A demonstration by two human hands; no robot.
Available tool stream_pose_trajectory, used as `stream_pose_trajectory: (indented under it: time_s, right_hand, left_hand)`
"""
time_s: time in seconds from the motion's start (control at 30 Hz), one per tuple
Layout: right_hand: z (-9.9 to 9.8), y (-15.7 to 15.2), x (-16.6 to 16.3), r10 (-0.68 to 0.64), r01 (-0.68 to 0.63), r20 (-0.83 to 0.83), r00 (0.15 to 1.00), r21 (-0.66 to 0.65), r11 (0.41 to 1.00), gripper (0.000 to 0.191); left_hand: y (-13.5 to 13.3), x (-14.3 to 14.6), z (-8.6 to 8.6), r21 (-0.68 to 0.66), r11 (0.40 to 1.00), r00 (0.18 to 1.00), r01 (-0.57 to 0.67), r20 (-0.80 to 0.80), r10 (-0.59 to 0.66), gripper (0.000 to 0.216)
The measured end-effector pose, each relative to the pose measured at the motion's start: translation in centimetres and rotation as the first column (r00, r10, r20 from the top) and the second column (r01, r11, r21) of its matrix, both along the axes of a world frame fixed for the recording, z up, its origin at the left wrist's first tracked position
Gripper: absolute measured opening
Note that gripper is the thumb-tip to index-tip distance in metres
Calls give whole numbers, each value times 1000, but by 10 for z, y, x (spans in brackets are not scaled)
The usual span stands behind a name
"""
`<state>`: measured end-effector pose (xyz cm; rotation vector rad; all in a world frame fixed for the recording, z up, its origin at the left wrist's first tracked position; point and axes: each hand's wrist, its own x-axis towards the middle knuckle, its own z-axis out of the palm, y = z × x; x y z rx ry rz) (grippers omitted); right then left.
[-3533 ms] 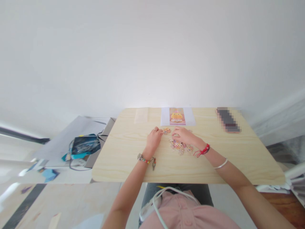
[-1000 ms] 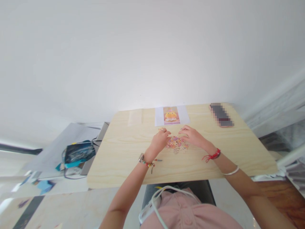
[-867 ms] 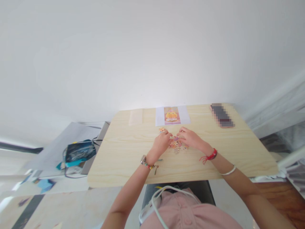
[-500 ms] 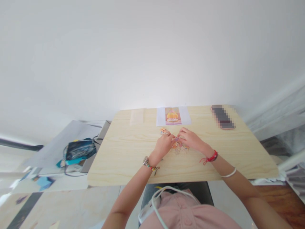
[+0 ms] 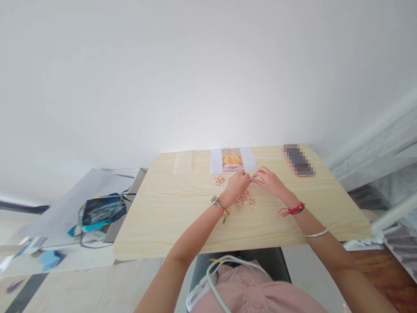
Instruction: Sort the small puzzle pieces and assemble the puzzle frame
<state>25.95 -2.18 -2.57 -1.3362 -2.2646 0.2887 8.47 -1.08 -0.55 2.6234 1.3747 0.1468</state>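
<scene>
Pink shirt (image 5: pixel 257 290) nearest us, white cable (image 5: pixel 209 282) looped over it, then pale wood bench (image 5: pixel 153 221). Our beaded bracelet (image 5: pixel 225 211) dangles a loose tail near the main pile (image 5: pixel 245 201) of small coloured pieces; a sideways sweep could drag some off. Just beyond, our left hand (image 5: pixel 237 186) and right hand (image 5: pixel 269 181) meet fingertip to fingertip, both pinching a purple piece (image 5: pixel 252 179) between them. Too small to tell if it's one piece or two joined. Uneven squeeze would probably flick it into the pile or bend it. Small cluster (image 5: pixel 219 180) sits left of our left hand; a stray knuckle could scatter it. Printed sheet (image 5: pixel 233 160) lies behind, close enough to get bumped askew. Pixelated phone (image 5: pixel 298 161) far right, well apart. Wall (image 5: pixel 208 78) behind.
</scene>
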Motion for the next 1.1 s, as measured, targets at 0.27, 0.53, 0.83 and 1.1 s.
stream_pose_trajectory:
  time_s: [0.27, 0.53, 0.83, 1.1]
  right_hand:
    - [-14, 10, -5, -76, 74, -45, 996, -45, 996, 19]
    - [-2, 2, -20, -83, 84, 19, 996, -49, 995, 18]
    - [9, -22, -53, 69, -55, 89, 994, -149, 987, 13]
    - [6, -32, -78, -82, 105, 232, 969, -88, 991, 29]
  left_hand:
    - [7, 1, -5, -30, 998, 998, -51, 18, 52, 20]
    - [-12, -53, 11, -43, 977, 974, -208, 82, 211, 23]
    - [-29, -67, 1, -120, 977, 977, -175, 103, 188, 22]
    - [-25, -60, 4, -131, 987, 986, -97, 121, 113, 26]
